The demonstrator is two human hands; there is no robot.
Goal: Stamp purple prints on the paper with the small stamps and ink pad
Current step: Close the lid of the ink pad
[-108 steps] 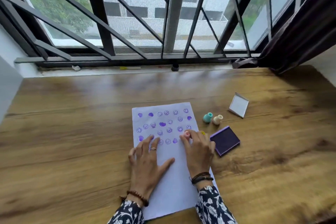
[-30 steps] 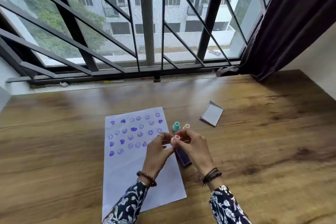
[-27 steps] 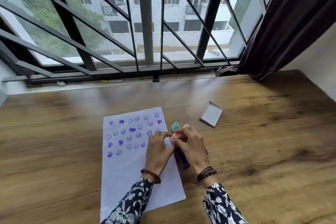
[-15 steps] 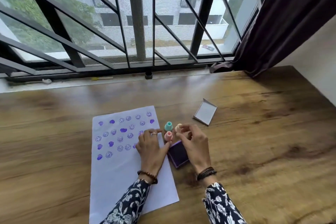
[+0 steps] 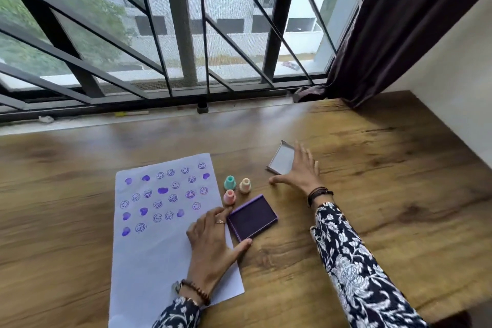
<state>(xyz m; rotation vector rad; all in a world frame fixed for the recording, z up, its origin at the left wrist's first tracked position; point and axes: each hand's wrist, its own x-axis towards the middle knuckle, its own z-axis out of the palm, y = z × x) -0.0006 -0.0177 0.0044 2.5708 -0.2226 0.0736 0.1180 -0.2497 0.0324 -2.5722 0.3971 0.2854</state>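
Wooden worktop (image 5: 372, 194) under a barred window. Head view: right hand (image 5: 299, 173) spread over the lid (image 5: 282, 158), far right; left hand (image 5: 213, 237) open, steadying ink pad (image 5: 253, 217) beside the paper (image 5: 159, 247). Three stamps (image 5: 236, 188) parked just beyond. Best to grip lid edges, lower squarely onto pad.
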